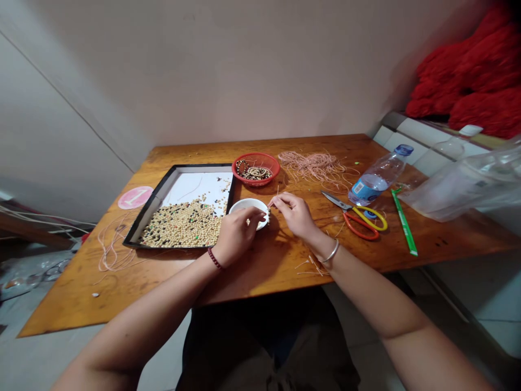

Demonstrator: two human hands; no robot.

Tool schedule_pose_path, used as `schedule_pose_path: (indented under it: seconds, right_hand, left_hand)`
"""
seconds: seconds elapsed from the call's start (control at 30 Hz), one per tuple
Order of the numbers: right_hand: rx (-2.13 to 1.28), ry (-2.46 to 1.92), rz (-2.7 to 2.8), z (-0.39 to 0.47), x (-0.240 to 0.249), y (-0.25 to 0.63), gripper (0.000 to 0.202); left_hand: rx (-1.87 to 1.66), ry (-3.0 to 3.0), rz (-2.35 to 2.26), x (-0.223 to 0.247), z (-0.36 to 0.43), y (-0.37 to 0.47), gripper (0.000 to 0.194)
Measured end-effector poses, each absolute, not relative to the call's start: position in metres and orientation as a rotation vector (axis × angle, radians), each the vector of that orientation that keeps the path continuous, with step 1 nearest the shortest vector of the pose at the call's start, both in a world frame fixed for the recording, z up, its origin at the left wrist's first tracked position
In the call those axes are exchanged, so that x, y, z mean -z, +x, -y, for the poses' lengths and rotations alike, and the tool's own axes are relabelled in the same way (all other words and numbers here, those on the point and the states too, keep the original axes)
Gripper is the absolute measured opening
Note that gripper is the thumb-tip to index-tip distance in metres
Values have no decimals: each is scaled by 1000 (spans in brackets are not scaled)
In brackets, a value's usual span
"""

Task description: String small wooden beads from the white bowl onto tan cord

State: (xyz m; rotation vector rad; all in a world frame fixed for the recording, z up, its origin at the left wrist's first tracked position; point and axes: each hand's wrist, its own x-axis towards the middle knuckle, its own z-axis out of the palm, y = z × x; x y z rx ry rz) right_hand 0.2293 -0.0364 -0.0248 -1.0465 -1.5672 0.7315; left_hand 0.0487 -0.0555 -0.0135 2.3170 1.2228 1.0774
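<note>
Over the white bowl (245, 204) is my left hand (238, 234), its thumb and fingertips closed together; what they pinch is too small to make out. To its right, my right hand (296, 216) pinches a thin pink cord (270, 205) beside the bowl's rim. A few small dark and pale beads show between the two hands. The shallow black-edged tray (179, 171) on the left holds a heap of cream beads (183, 224) mixed with dark and a few coloured ones. Behind the bowl, a red plastic basket (265, 161) contains strung beads (258, 173).
Loose pink cord (313, 164) lies at the back. On the right are scissors (358, 217), a water bottle (376, 179), a green packet (404, 222) and a plastic bag (459, 184). A pink disc (135, 197) marked 1 lies left of the tray. Cord scraps (313, 267) lie near the front edge.
</note>
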Motion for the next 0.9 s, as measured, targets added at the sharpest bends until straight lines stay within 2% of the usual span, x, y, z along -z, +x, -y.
schedule_pose_path:
  seconds: [0.27,0.47,0.63,0.73,0.9]
  right_hand:
    - [-652,-1086,1484,39,23,226,32]
    - [-1444,-874,1126,38,13,236,29]
    - [-1684,-754,1132,44,4,239,27]
    - [-1499,-829,1373,46,10,233,30]
    - [-716,-1111,1800,49,19,230,33]
  left_hand:
    - [-1013,2252,-1135,10,53,48,22]
    - [-944,1921,-1050,6,51,51,31]
    - [-1002,1655,-981,3,48,48,32]
    - [-1015,1517,-955,3,45,46,34]
    - [-994,1460,-852,5,46,46,34]
